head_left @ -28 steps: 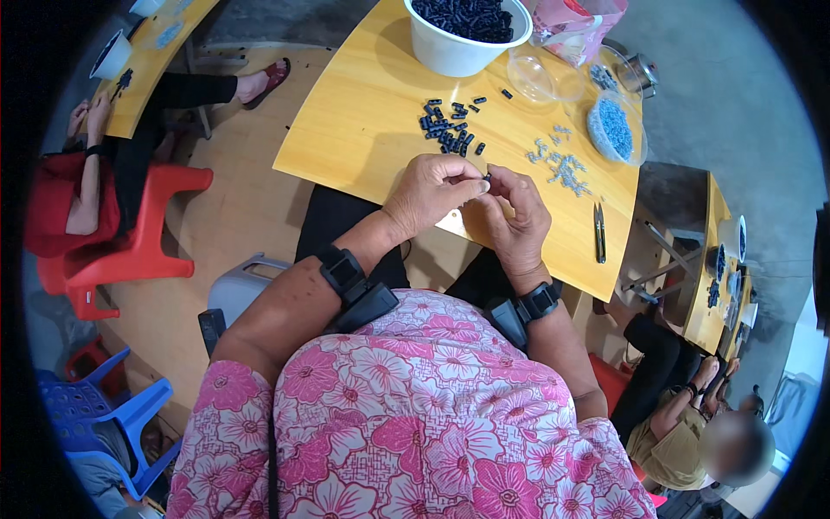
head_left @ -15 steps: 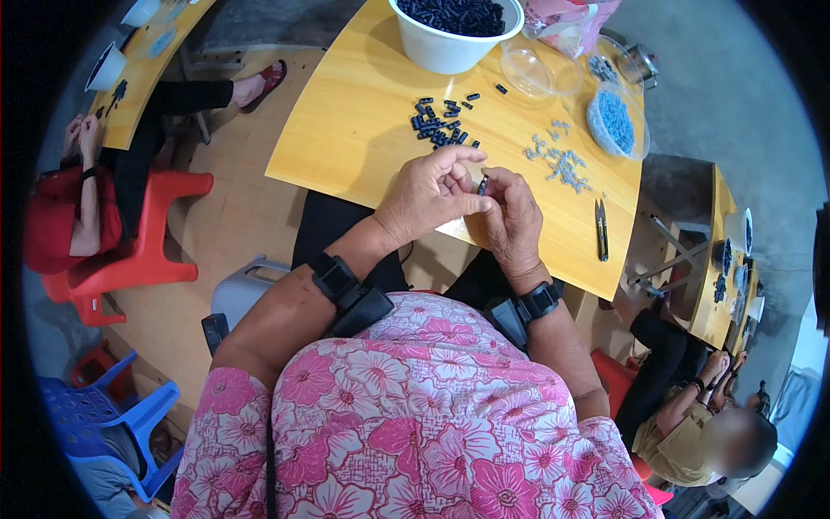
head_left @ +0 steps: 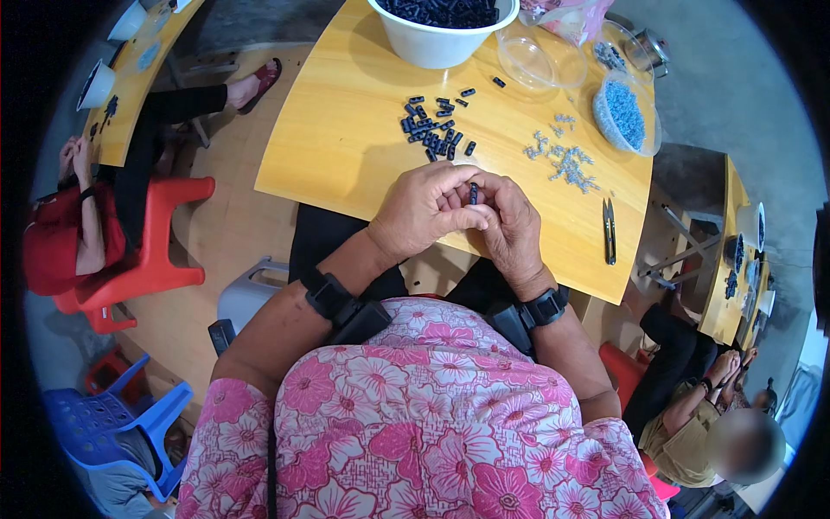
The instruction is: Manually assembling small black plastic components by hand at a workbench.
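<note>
Close together at the table's near edge, my left hand and my right hand pinch one small black plastic part between their fingertips. It stands roughly upright, with its lower end hidden by my fingers. Just beyond my left hand lies a loose pile of similar black parts. To the right, tiny clear plastic pieces are scattered on the wooden table. A pair of dark thread snips rests near the right edge of the table.
A white tub full of black parts stands at the back. Beside it are clear lids, a pink bag and a bowl of blue pieces. People sit at other tables left and right. A red stool stands left.
My fingers have closed in around the black part, and my left fingers have curled inward. The part now shows more upright. The view has shifted slightly.
</note>
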The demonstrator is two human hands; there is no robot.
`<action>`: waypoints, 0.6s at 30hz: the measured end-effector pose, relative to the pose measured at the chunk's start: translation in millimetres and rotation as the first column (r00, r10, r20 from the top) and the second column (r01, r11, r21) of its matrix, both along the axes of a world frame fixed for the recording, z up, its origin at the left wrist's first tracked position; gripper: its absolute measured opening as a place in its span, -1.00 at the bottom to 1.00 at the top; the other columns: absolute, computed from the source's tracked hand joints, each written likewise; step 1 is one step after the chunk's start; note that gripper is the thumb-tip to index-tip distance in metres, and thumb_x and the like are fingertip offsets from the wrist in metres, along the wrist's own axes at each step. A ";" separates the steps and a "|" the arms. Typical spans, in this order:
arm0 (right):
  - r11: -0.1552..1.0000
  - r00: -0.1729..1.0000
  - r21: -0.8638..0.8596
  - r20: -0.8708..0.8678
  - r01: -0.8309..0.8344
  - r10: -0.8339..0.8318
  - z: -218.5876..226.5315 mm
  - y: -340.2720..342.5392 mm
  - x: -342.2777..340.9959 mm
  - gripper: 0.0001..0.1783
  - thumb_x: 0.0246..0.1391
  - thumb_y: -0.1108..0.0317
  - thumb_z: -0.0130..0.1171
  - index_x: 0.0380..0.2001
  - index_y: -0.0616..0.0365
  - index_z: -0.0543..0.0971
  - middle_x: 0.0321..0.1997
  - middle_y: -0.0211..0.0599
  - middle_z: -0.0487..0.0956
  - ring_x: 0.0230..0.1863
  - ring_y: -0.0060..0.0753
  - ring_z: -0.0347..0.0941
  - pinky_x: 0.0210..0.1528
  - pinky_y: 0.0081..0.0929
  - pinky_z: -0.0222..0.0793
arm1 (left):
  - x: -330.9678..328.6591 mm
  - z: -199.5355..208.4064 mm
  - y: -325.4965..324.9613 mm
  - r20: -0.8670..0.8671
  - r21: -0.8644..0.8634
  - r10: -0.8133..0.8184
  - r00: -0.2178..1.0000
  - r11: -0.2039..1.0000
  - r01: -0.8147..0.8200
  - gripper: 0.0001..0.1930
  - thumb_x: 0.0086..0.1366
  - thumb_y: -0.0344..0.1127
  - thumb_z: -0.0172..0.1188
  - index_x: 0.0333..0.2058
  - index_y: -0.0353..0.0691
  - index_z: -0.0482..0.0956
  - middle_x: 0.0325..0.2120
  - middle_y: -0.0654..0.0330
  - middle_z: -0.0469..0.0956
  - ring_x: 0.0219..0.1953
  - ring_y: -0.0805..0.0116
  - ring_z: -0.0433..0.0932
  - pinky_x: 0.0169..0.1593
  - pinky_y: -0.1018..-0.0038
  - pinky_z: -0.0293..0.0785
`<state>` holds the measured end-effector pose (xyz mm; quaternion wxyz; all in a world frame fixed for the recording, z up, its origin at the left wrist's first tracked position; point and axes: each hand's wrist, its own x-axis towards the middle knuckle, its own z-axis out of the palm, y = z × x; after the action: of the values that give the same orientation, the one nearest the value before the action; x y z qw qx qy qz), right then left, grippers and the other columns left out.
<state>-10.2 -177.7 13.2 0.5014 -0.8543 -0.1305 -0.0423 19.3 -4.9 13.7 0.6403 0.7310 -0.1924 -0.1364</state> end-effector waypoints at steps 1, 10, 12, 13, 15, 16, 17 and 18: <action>1.000 1.000 0.011 -0.002 -0.001 0.001 -1.3 -0.1 0.5 -0.69 0.10 0.33 0.21 -0.08 0.15 0.51 -0.31 -0.15 0.51 -0.31 -0.15 0.48 -0.20 -0.35 0.43 | 0.1 0.0 -0.2 0.028 0.014 0.007 1.000 1.000 -0.007 -0.53 0.08 -0.30 0.45 -0.04 -0.31 0.56 -0.42 0.35 0.45 -0.44 0.65 0.39 -0.33 0.67 0.40; 1.000 1.000 0.012 0.002 -0.021 0.021 -2.2 2.3 1.8 -0.70 0.09 0.34 0.20 -0.10 0.17 0.51 -0.32 -0.14 0.51 -0.33 -0.17 0.48 -0.22 -0.37 0.43 | -3.0 -7.2 2.3 0.130 0.076 0.041 0.991 0.996 -0.051 -0.54 0.09 -0.26 0.44 -0.05 -0.32 0.56 -0.46 0.29 0.46 -0.47 0.57 0.43 -0.34 0.62 0.41; 1.000 1.000 0.008 0.005 -0.027 0.026 -2.5 3.2 1.2 -0.71 0.10 0.34 0.19 -0.10 0.17 0.51 -0.32 -0.14 0.51 -0.32 -0.16 0.48 -0.21 -0.37 0.43 | -4.3 -6.3 3.6 0.165 0.088 0.040 0.985 0.995 -0.055 -0.54 0.09 -0.27 0.44 -0.05 -0.32 0.55 -0.46 0.28 0.46 -0.47 0.56 0.43 -0.33 0.62 0.42; 1.000 1.000 0.001 0.009 -0.030 0.030 -2.5 2.1 1.7 -0.72 0.11 0.35 0.18 -0.10 0.17 0.51 -0.32 -0.13 0.51 -0.31 -0.15 0.49 -0.21 -0.36 0.43 | -3.9 -4.5 2.7 0.169 0.071 0.045 0.985 0.996 -0.058 -0.55 0.10 -0.28 0.43 -0.05 -0.32 0.56 -0.46 0.30 0.47 -0.46 0.58 0.43 -0.33 0.63 0.42; 1.000 0.999 -0.007 0.031 -0.011 0.011 -2.4 0.8 1.6 -0.73 0.11 0.36 0.18 -0.12 0.18 0.51 -0.32 -0.12 0.51 -0.30 -0.14 0.50 -0.21 -0.35 0.44 | -3.2 -1.4 0.0 0.181 0.052 0.044 0.982 0.997 -0.055 -0.56 0.12 -0.30 0.42 -0.04 -0.32 0.56 -0.45 0.31 0.48 -0.46 0.60 0.43 -0.32 0.63 0.43; 1.000 0.999 -0.011 0.050 0.007 -0.006 -2.6 0.2 1.1 -0.75 0.11 0.37 0.17 -0.13 0.18 0.52 -0.32 -0.11 0.51 -0.29 -0.12 0.51 -0.20 -0.33 0.44 | -2.5 -0.2 -1.4 0.101 0.031 0.038 0.994 0.999 -0.041 -0.56 0.13 -0.33 0.40 -0.01 -0.31 0.55 -0.44 0.33 0.49 -0.44 0.63 0.43 -0.31 0.65 0.43; 1.000 0.998 -0.012 0.059 0.016 -0.015 -3.9 -1.5 1.0 -0.75 0.11 0.37 0.17 -0.13 0.18 0.52 -0.32 -0.11 0.51 -0.29 -0.12 0.51 -0.20 -0.33 0.44 | -2.6 0.9 -3.5 0.021 0.010 0.027 0.999 1.000 -0.027 -0.55 0.15 -0.37 0.38 0.03 -0.31 0.54 -0.42 0.34 0.51 -0.43 0.66 0.44 -0.30 0.66 0.44; 1.000 0.999 0.017 0.021 0.024 -0.024 -5.7 -4.2 0.8 -0.75 0.10 0.41 0.17 -0.13 0.19 0.52 -0.32 -0.12 0.53 -0.29 -0.16 0.53 -0.20 -0.35 0.45 | -4.2 -0.6 -4.8 0.031 0.007 0.015 0.999 1.000 -0.016 -0.55 0.15 -0.37 0.38 0.03 -0.31 0.54 -0.42 0.34 0.51 -0.43 0.66 0.44 -0.30 0.66 0.44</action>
<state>-9.4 -181.9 7.4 0.5065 -0.8511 -0.1252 -0.0584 15.2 -9.7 13.1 0.6356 0.7368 -0.1960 -0.1209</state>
